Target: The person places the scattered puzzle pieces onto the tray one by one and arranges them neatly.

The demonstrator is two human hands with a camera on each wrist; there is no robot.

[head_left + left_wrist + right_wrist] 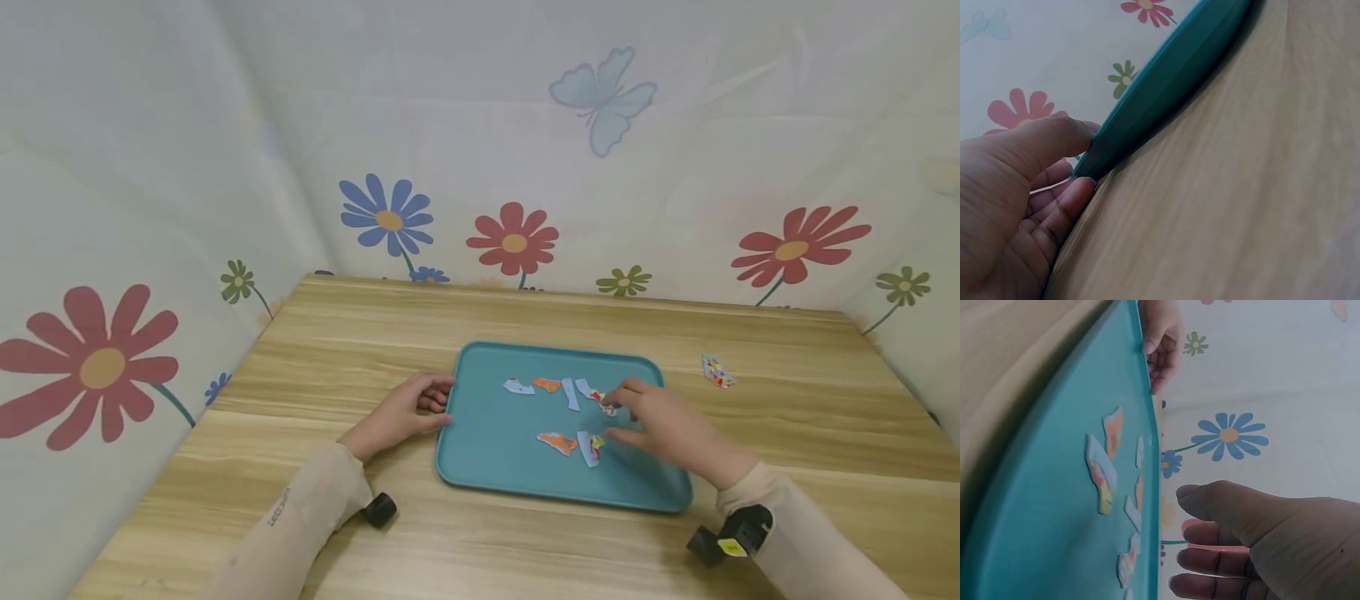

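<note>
A teal tray (487, 442) lies on the wooden table, with several flat, irregular picture pieces on it. My left hand (408, 408) holds the tray's left edge, its thumb at the rim in the left wrist view. Above the right part of the tray is my right hand (660, 421), thumb and fingers spread apart with nothing between them. Beneath its fingertips lies a multicoloured piece (609, 409), partly covered in the head view. Nearer me sit a blue-and-yellow piece (588, 448) and an orange piece (557, 442). Farther back are a pale blue strip (571, 394), a smaller orange piece (547, 384) and a whitish piece (518, 387).
One more colourful piece (717, 371) lies on the wooden table (375, 333), beyond the tray's right side. A white cloth (450, 125) printed with flowers and a butterfly hangs behind the table and along its sides.
</note>
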